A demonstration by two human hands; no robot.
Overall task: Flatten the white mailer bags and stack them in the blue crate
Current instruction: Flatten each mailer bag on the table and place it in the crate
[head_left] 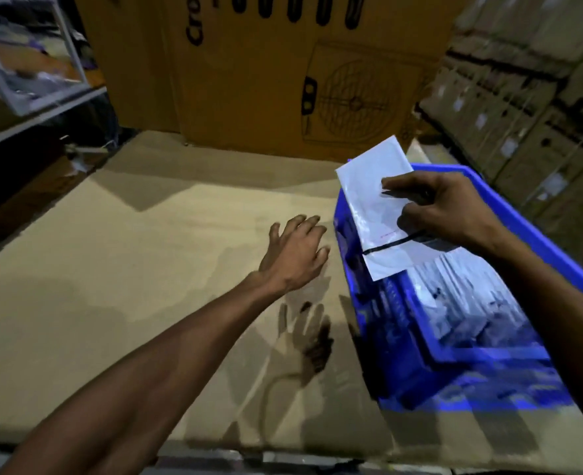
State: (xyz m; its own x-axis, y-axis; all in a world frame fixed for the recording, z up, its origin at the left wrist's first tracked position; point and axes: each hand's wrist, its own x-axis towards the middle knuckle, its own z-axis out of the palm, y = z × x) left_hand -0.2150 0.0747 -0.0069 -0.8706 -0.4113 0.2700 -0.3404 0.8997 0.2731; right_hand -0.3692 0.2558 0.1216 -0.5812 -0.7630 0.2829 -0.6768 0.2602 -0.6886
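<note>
White flat plastic mailer bag [377, 204] pinched in my right hand [444, 209] over the blue plastic crate's [523, 214] far-left corner; left hand [295, 255] open, empty. Next: lower it flat onto the stack.

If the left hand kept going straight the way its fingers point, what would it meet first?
Probably the near left wall of the blue plastic crate. The open left hand points up and right over the brown cardboard sheet, fingertips just short of that wall, though depth is unclear.
</note>
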